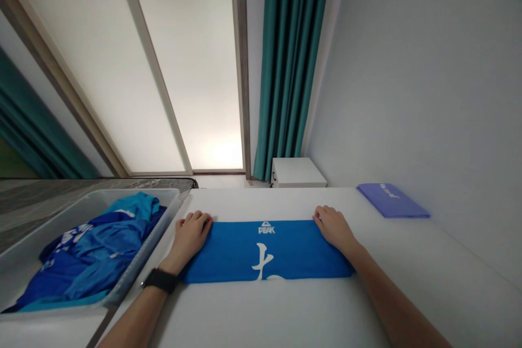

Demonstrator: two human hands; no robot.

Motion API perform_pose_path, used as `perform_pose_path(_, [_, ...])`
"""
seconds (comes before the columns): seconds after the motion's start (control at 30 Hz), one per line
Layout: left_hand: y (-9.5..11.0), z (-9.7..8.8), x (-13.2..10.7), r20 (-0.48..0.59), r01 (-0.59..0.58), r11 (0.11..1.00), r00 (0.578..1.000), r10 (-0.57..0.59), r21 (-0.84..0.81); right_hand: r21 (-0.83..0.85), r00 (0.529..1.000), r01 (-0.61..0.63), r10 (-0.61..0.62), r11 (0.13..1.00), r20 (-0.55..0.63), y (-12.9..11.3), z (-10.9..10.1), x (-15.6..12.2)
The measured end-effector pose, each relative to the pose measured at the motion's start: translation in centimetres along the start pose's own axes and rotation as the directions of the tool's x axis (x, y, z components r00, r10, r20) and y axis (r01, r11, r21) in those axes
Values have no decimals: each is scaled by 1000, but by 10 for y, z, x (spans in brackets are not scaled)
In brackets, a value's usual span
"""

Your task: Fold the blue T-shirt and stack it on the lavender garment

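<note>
**Reader:** What is being handled, and where is it?

**Describer:** A long, narrow strip of folded, bright blue, matte fabric (265,253) is laid flat at the centre of a smooth white tabletop (244,201). A small white PEAK logo and part of a large white character are printed on it.

**Reader:** How is it being held?

**Describer:** No grip is closed. The left hand (191,237) is spread palm-down at the strip's 9 o'clock end, and the right hand (334,228) at its 3 o'clock end, so the fabric is pressed flat against the tabletop.

**Reader:** What lies around it?

**Describer:** A shallow, grey, translucent plastic bin (151,239) holding crumpled blue garments (93,255) is placed at 9 o'clock. A flat, folded periwinkle garment (391,200) is placed at 2 o'clock. A black watch (161,280) is worn on the left wrist.
</note>
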State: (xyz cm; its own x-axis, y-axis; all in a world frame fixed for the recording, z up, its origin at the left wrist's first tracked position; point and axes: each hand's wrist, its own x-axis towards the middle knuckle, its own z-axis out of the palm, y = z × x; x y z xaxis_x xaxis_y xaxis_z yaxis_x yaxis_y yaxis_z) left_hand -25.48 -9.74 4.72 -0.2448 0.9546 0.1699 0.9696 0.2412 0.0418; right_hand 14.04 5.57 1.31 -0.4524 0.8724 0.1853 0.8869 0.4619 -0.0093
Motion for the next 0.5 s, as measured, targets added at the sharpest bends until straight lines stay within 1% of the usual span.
perform_pose_path(0.1, [-3, -3, -2, -27, -9, 1000, 1000, 9, 2, 33, 998, 20, -18, 999, -64, -6, -6, -4])
perform_pose_path(0.17, [-1, -5, -4, -73, -34, 999, 997, 33, -9, 84, 993, 62, -54, 995, -101, -17, -10, -9])
perform_pose_path(0.23, [11, -7, -10, -136, -111, 994, 985, 108, -13, 130, 985, 134, -118, 982, -126, -35, -14, -16])
perform_pose_path(0.27, [21, -7, -14, -166, -178, 984, 971, 174, -13, 145, 978, 181, -162, 973, -131, -45, -15, -19])
perform_pose_path(0.3, [33, -8, -18, -181, -264, 964, 949, 258, -7, 159, 968, 233, -214, 959, -129, -57, -17, -23])
perform_pose_path(0.33, [47, -7, -23, -184, -360, 933, 917, 354, 1, 172, 956, 286, -269, 943, -119, -68, -19, -27])
perform_pose_path(0.4, [76, -5, -31, -174, -523, 852, 839, 516, 6, 191, 934, 357, -345, 914, -91, -89, -21, -34])
perform_pose_path(0.43, [89, -2, -34, -162, -574, 819, 808, 567, 2, 199, 924, 382, -376, 903, -69, -97, -21, -37])
perform_pose_path(0.47, [100, 0, -36, -150, -599, 801, 793, 591, -7, 207, 917, 396, -396, 895, -44, -103, -21, -39])
perform_pose_path(0.5, [107, 4, -37, -135, -611, 792, 786, 603, -17, 217, 914, 400, -405, 891, -23, -107, -20, -40])
